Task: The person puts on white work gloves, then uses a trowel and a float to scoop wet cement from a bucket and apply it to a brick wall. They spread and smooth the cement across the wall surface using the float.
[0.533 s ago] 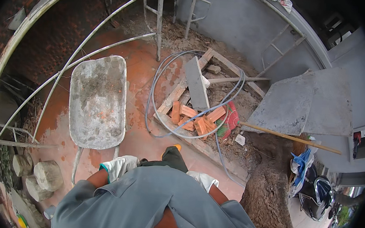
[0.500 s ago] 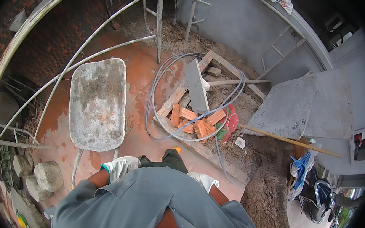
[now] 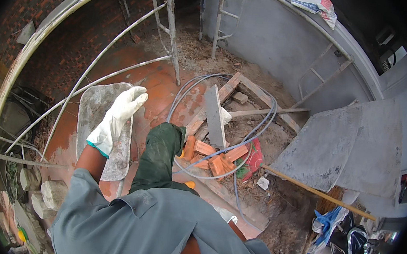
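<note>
Raised since the earlier frame, the left hand [image 3: 117, 117] in a white fabric glove with a teal cuff is now seen at 9 o'clock, fingers together and nearly straight, holding nothing. Behind it lies the wheelbarrow [image 3: 93, 112], a mortar-crusted grey metal tray, long axis toward 12 o'clock. The right hand cannot be made out.

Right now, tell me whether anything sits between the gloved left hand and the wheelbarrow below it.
Nothing visible does. The left hand, in a white glove, is raised with open fingers and shows directly over the wheelbarrow. The scaffold pipes cross beside it, toward the wall, not between them. The right hand is out of view.
</note>
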`<act>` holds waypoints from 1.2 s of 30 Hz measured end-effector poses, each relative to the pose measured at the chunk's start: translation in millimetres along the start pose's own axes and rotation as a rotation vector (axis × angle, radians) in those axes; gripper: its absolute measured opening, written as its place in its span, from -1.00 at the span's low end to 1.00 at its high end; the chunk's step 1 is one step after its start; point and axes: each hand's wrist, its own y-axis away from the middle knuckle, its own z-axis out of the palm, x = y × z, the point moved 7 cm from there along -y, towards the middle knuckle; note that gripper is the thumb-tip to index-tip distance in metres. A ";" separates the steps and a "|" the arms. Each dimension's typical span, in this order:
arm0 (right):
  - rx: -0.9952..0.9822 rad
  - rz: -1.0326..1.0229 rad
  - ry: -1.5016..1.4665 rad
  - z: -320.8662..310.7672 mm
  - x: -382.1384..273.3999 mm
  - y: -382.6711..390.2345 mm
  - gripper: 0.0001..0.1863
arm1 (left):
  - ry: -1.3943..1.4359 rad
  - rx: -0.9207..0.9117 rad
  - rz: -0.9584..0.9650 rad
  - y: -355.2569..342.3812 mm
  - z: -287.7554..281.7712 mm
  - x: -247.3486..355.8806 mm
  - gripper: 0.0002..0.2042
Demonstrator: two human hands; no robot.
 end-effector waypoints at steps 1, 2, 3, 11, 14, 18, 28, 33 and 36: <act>0.005 0.003 -0.015 -6.0 -1.9 -1.3 -0.37 | 0.007 0.088 0.062 -28.5 -16.8 18.8 -0.55; 0.008 0.008 -0.033 -11.1 -3.6 -1.7 -0.37 | 0.012 0.130 0.041 -59.0 -32.3 32.6 -0.50; 0.011 0.011 -0.047 -17.0 -6.2 -3.1 -0.37 | 0.054 0.163 0.045 -87.2 -48.2 47.6 -0.46; -0.035 0.041 -0.119 -62.7 -35.4 -36.0 -0.38 | -0.508 0.513 0.350 -291.5 -124.7 159.4 -0.29; -0.071 0.058 -0.127 -94.3 -50.9 -63.2 -0.38 | -0.636 0.557 0.413 -377.2 -133.2 180.6 -0.25; -0.100 0.073 -0.147 -159.0 -82.4 -96.1 -0.38 | -0.839 0.608 0.494 -494.4 -142.8 192.0 -0.28; -0.101 0.052 -0.347 -316.7 -208.4 -60.8 -0.39 | -0.698 0.356 0.326 -644.5 -143.4 134.2 -0.69; 0.350 0.230 -1.032 -436.5 -216.3 35.7 -0.46 | -0.710 0.396 0.311 -640.2 -138.7 129.1 -0.77; 0.639 0.292 -1.193 -480.1 -191.0 96.5 -0.46 | -0.668 0.369 0.284 -640.7 -136.1 131.2 -0.73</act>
